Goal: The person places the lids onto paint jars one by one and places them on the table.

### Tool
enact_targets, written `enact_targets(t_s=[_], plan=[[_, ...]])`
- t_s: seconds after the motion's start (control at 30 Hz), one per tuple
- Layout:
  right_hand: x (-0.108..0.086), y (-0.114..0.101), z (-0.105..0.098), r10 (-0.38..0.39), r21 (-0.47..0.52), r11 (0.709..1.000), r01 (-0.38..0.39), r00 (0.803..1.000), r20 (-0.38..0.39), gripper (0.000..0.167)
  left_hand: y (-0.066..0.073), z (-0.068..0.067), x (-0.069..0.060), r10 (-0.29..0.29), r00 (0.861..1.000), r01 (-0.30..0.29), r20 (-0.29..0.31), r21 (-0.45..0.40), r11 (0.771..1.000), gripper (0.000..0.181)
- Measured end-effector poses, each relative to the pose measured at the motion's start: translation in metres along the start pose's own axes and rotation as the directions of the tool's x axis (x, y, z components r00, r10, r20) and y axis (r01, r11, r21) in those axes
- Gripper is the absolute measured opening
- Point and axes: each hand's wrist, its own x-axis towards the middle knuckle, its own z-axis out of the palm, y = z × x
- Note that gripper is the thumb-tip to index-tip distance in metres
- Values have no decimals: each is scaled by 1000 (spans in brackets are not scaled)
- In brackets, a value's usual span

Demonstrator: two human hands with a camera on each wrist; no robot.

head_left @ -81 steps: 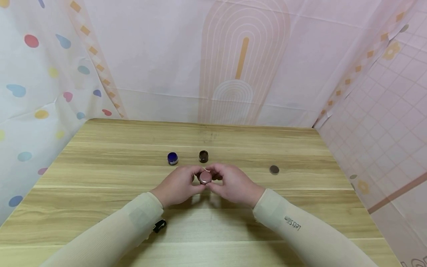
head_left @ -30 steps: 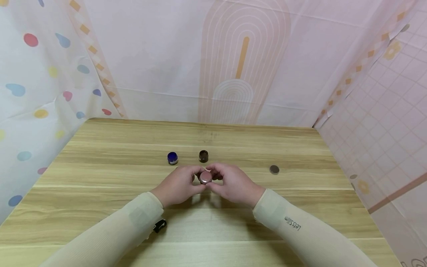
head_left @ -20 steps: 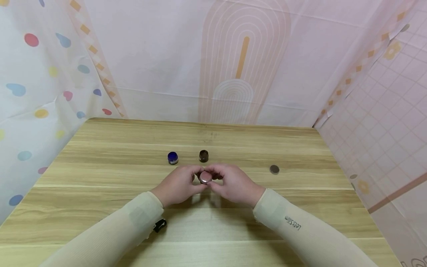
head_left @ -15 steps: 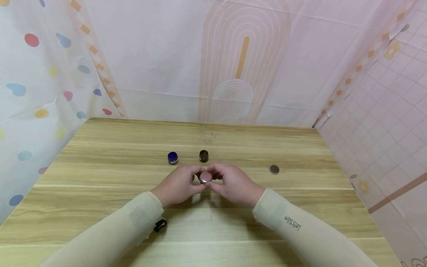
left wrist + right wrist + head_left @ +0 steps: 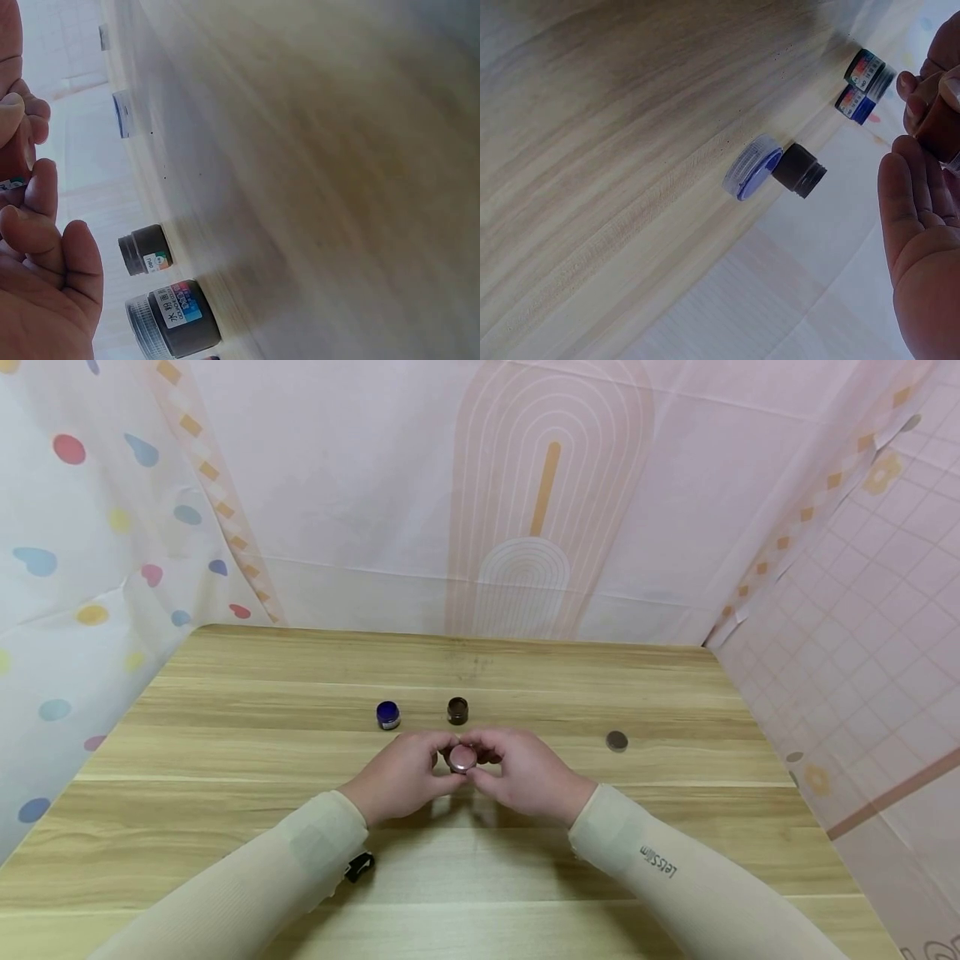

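Between both hands, just above the table, is a small reddish-brown paint jar [image 5: 462, 758] with a pale-rimmed round top facing up. The left hand [image 5: 401, 777] pinches it from the left with thumb and fingers. From the right, the right hand [image 5: 528, 772] grips it the same way, thumb low and fingers behind. The left wrist view shows a label on the red paint jar [image 5: 15, 154]; the right wrist view shows the brown jar side [image 5: 939, 129]. Fingers cover much of the jar. Beyond the hands stand a blue paint jar [image 5: 387, 716] and a dark brown jar [image 5: 457, 711], both uncapped.
A round lid [image 5: 617, 741] lies to the right on the wooden table [image 5: 450, 902]. In the right wrist view, a blue-smeared clear lid [image 5: 754, 166] leans beside a dark jar. A clear-capped dark jar [image 5: 180, 319] appears in the left wrist view. A black object [image 5: 360, 867] sits by the left cuff.
The right fingers shift slightly around the jar, and the shine on its top changes a little. Both hands stay in place; the jars and lid on the table have not moved.
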Motion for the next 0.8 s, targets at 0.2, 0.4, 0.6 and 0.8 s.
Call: enact_targets(t_s=[0.2,0.4,0.6,0.8], plan=[[1,-3,-1,57,10,998,-57,998,0,25,0,0,-1,-2,1000,2,6,-9,1000,14],[0,-2,0,57,3,998,-57,998,-8,32,0,1,-1,16,1000,-16,-2,-8,1000,15],[0,0,0,8,-3,1000,-8,1000,-3,33,-1,1,0,15,1000,-15,-6,-1,1000,15],[0,-1,0,13,-10,1000,-13,1000,-3,30,0,1,-1,12,1000,-12,-6,-2,1000,15]])
